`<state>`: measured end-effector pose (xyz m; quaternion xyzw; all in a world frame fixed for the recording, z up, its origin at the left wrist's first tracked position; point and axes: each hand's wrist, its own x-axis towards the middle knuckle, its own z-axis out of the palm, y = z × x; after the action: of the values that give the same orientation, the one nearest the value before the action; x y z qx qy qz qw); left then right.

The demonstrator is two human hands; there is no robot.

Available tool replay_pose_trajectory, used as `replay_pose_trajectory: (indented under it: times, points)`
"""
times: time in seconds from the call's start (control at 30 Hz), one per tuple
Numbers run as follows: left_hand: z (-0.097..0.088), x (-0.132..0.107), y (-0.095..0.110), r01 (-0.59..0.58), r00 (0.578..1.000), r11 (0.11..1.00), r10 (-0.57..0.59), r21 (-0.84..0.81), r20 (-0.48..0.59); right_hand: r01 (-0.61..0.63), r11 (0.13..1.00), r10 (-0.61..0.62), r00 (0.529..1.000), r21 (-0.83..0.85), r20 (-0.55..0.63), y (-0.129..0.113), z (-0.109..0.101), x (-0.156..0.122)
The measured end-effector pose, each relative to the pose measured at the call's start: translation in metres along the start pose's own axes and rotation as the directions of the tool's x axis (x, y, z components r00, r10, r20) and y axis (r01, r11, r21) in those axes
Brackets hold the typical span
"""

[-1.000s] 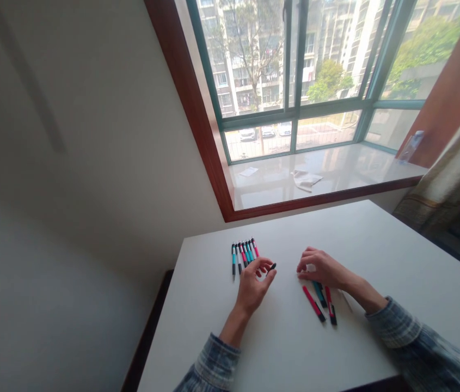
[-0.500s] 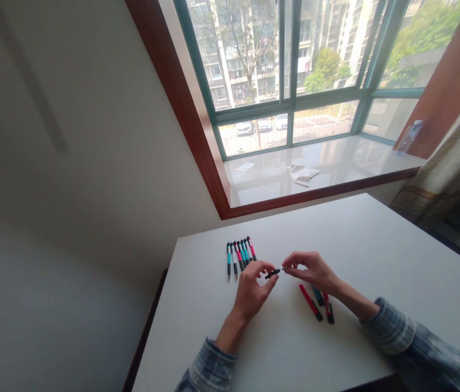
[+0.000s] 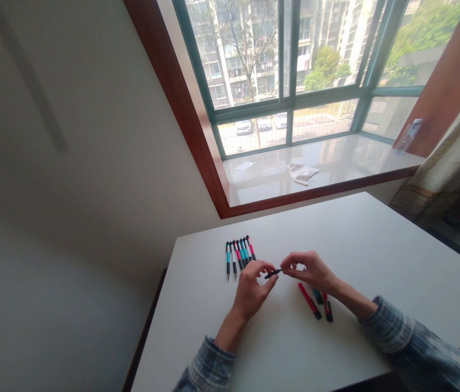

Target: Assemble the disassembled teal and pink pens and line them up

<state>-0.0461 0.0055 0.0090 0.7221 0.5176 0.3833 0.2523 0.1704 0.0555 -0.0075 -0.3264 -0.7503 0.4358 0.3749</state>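
My left hand (image 3: 252, 288) and my right hand (image 3: 313, 270) meet over the white table (image 3: 360, 250), both pinching one small dark pen part (image 3: 274, 273) held between their fingertips. A row of several teal, pink and black pens (image 3: 238, 253) lies side by side just beyond my left hand. Three loose pens, red and teal with black ends (image 3: 315, 302), lie on the table under and beside my right wrist.
A marble window sill (image 3: 336, 169) behind the table carries a crumpled white cloth (image 3: 301, 172) and a paper slip (image 3: 244, 166). A curtain (image 3: 450, 174) hangs at the right. The table's left edge drops to a dark floor.
My right hand left the loose pens and rose to meet my left hand, taking hold of the dark part's other end. The view tilted down slightly.
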Motion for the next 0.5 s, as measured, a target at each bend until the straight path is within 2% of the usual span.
replay_pose_trajectory:
  times: [0.23,0.5]
  points:
    - [-0.0004,0.0005,-0.0001,-0.017,1.000,1.000,0.017,0.009,0.001,0.031,0.997,-0.031,1.000,-0.073,0.004,-0.0008,-0.0005,-0.0005]
    - [-0.0007,0.0007,0.0023,-0.037,0.999,0.999,0.037,0.010,0.017,0.013,0.958,0.007,0.998,-0.288,0.066,-0.0032,-0.0003,-0.0008]
